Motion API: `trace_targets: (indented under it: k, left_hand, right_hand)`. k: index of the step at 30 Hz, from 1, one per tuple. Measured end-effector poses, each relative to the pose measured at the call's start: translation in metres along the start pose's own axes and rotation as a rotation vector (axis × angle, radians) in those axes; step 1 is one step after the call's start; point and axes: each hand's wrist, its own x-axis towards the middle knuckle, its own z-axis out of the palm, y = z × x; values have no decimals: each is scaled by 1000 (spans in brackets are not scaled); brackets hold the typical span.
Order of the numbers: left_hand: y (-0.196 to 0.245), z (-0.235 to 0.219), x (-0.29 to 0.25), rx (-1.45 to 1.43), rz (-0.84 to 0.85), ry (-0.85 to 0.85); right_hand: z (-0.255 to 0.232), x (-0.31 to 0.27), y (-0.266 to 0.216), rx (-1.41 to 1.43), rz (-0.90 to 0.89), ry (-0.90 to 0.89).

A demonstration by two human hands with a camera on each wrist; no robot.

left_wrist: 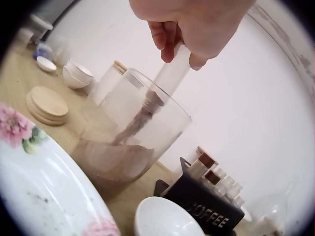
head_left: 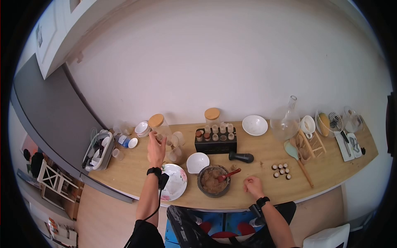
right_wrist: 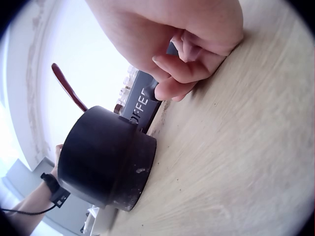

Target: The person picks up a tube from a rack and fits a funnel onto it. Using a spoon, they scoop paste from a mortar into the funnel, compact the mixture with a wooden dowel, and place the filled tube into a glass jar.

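Observation:
In the left wrist view my left hand (left_wrist: 197, 27) pinches a clear tube (left_wrist: 172, 73), tilted mouth down over a wide glass jar (left_wrist: 165, 132). Brown powder (left_wrist: 135, 123) runs from the tube's mouth to the powder lying in the jar. The head view has this hand (head_left: 156, 153) above the left part of the table. My right hand (head_left: 253, 187) rests on the wooden table near its front edge, fingers loosely curled and holding nothing. To its left stands a dark bowl (head_left: 203, 188) of brown material with a red-handled tool (head_left: 229, 174) in it.
A floral plate (head_left: 174, 184) and a white bowl (head_left: 198, 162) stand between the jar and the dark bowl. Behind are a black rack of tubes (head_left: 215, 146) and a black-handled object (head_left: 242, 157). Several small capped pieces (head_left: 281, 166) and a wooden-handled spatula (head_left: 305, 173) lie at right.

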Motion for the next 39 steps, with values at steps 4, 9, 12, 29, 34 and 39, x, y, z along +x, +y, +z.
trace_targets:
  k: [4, 9, 12, 29, 34, 39]
  left_hand:
    - [-6, 6, -6, -36, -121, -10]
    - [-10, 3, -10, -17, -93, 12]
    - [-4, -1, -5, -165, -88, 154]
    - [2, -6, -14, -149, -148, 188]
    - [-16, -4, -27, -88, -170, 124]
    - [12, -8, -7, -185, -124, 220]
  right_hand:
    - [-1, -4, 0, 68, 67, -18]
    - [-1, -2, 3, 23, 28, -9]
    - [-1, -1, 6, 45, 31, -7]
    - [0, -6, -1, 44, 37, -26]
    - [-1, -6, 3, 26, -7, -12]
    - [-1, -8, -3, 40, 9, -4]
